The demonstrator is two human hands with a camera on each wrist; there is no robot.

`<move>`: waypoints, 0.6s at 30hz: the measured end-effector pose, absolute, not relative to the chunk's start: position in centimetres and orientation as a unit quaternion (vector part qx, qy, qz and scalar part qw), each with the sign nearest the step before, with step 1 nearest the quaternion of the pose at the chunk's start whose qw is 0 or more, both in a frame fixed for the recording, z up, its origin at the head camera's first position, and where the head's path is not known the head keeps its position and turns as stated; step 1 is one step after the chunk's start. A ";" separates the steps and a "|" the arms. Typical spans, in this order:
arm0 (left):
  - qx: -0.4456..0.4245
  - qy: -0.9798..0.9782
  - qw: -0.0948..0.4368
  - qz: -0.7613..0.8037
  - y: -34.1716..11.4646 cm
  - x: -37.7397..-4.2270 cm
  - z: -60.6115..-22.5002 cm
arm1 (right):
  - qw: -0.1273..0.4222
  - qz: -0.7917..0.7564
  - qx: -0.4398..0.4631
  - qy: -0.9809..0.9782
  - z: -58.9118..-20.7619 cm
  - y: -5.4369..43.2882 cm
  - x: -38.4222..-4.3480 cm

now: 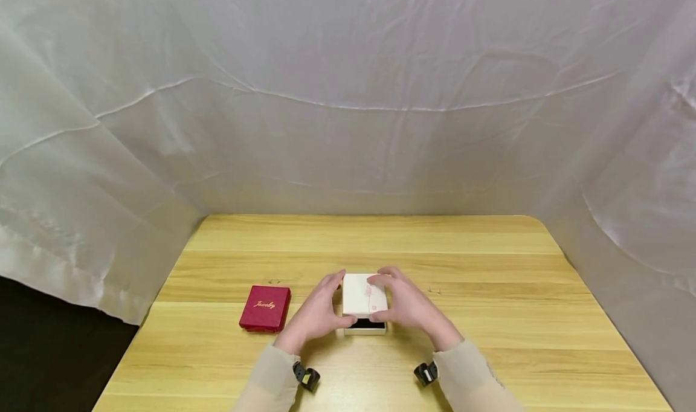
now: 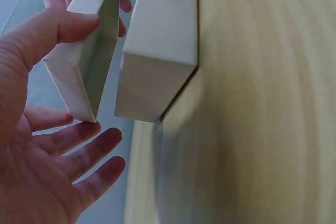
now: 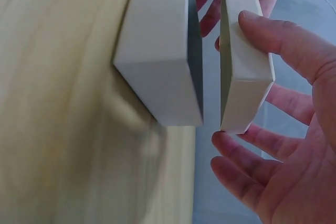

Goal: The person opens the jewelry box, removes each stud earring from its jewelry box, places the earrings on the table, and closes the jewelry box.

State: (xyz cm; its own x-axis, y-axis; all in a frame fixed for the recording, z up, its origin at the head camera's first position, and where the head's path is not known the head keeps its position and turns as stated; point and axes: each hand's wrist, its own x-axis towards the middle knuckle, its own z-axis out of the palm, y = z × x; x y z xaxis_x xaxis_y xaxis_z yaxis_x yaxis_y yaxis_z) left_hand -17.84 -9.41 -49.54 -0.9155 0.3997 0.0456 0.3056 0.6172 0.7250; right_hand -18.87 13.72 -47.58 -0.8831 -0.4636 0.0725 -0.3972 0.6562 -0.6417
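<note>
A white box lid (image 1: 356, 294) with a small pink print is held level between both hands, just above its white box base (image 1: 364, 331). My left hand (image 1: 319, 310) grips the lid's left side, thumb on the near wall and fingertips at the far edge. On the opposite side my right hand (image 1: 405, 303) pinches it, thumb at the near right corner. Both wrist views show a gap between the lid (image 3: 249, 61) and the base (image 2: 157, 30), which stands on the table. A dark interior shows in the base's near part in the head view; the rest is hidden under the lid.
A red box (image 1: 264, 309) with gold "Jewelry" lettering lies on the wooden table (image 1: 489, 315), left of my left hand. Pale cloth (image 1: 370, 146) hangs around the table's back and sides. Each wrist wears a small black camera (image 1: 307, 377).
</note>
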 end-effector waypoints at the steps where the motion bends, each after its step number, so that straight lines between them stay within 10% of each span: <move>1: 0.197 0.897 0.061 0.391 -9.4 -17.7 -49.6 | 0.049 -0.340 -0.234 0.909 -47.7 13.7 -18.7; 18: 0.198 0.898 0.064 0.387 -9.3 -16.7 -50.4 | 0.054 -0.344 -0.224 0.910 -48.7 13.6 -17.5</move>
